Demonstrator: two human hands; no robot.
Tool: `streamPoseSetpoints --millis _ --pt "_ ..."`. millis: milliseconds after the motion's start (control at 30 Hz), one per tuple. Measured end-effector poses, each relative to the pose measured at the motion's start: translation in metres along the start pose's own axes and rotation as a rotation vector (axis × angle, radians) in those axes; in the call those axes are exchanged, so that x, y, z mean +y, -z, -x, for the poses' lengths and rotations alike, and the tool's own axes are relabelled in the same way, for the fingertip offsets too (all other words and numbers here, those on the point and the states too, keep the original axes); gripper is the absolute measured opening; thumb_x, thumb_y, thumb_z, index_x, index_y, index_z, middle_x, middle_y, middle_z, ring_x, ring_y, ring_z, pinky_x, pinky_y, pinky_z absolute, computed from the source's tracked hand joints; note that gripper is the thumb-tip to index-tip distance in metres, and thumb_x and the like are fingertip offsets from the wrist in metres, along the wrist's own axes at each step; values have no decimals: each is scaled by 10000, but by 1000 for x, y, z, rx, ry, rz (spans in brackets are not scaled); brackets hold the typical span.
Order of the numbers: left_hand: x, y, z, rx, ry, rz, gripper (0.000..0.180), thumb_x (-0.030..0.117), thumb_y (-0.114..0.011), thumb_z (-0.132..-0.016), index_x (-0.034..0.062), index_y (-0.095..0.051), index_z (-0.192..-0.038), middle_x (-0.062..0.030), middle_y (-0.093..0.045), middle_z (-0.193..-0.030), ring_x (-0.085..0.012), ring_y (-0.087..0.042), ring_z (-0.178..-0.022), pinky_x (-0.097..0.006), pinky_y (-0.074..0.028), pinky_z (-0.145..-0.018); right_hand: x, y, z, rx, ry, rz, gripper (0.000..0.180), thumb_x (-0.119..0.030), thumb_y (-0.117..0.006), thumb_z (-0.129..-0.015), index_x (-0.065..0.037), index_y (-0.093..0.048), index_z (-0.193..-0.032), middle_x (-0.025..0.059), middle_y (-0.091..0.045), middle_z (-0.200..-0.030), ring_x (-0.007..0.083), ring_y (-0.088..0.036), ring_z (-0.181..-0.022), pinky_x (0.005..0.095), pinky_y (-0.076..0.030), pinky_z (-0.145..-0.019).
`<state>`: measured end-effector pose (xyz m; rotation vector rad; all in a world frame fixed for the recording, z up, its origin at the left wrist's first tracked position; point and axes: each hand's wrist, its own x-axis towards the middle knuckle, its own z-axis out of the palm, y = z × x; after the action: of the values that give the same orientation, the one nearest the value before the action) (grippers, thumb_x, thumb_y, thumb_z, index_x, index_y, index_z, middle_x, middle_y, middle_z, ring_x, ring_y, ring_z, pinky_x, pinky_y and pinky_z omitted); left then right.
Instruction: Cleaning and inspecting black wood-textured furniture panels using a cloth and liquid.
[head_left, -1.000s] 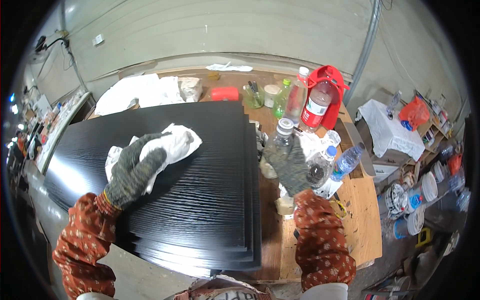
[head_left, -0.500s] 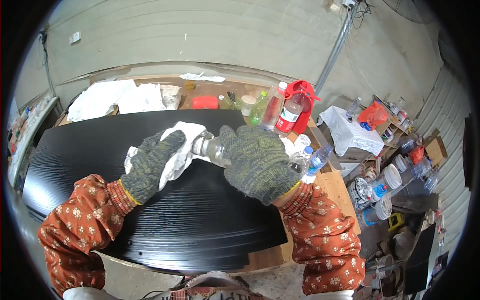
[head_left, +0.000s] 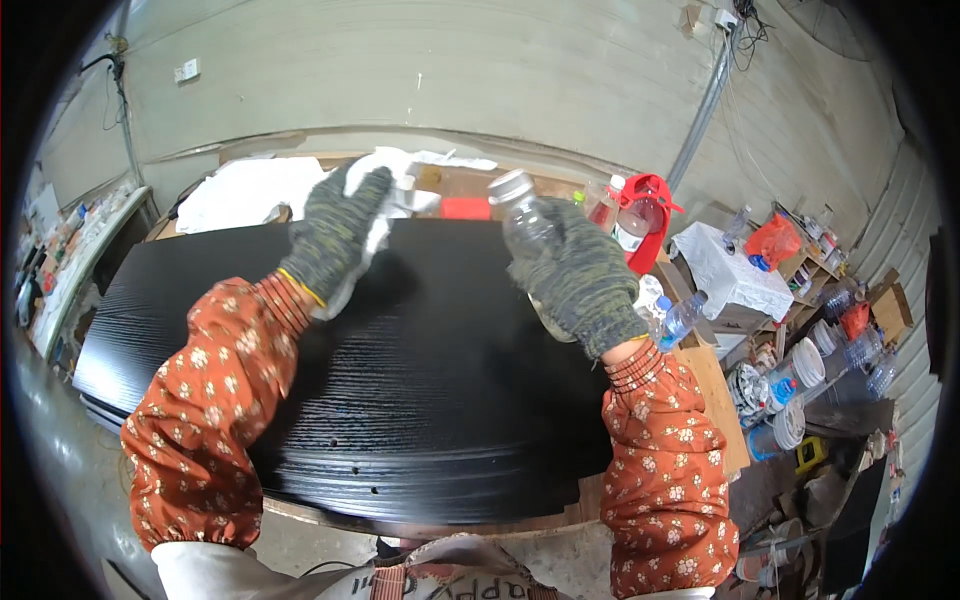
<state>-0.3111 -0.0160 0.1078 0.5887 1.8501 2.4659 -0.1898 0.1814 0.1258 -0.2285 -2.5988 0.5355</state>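
Bottle in right fingers — lettered garment

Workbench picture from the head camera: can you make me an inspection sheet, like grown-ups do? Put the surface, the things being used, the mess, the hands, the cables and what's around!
Surface: black panel with visible grain, on a wooden table; small dark spots near its front edge.
Job's things: white cloth; clear bottle with a pale cap, tilted.
Clutter: crumpled white material, red object, blue-tinted bottle and others beside the panel.
Grip: gloved left hand closed on the cloth; gloved right hand closed around the bottle.
Cables: dark tangled wires high on the wall.
Surroundings: pale wall; buckets to the right.
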Motion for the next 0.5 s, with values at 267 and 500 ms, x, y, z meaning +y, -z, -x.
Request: streamPoseSetpoints --millis 267,500 --pt "-13 28 -28 -304 14 -1353 524 466 -498 -914 67 -538 -1251 -171 -535 -1270 -301 -502 -1196 -391 -387 -1020 27 -30 23 398 -30 -497 775 -166 -777 -674 -32 -360 -1313 147 -498 -1240 258 -518 -1145 381 -413 -984" --pt "-66 -48 -45 -727 -281 -1171 445 439 -483 -907 164 -548 -1252 -89 -504 -1324 -321 -466 -1222 -406 -376 -1030 49 -52 15 372 -19 -473 830 -227 -785 -680 -36 -314 -1336 154 -481 -1234 278 -521 -1125 383 -415 -982"
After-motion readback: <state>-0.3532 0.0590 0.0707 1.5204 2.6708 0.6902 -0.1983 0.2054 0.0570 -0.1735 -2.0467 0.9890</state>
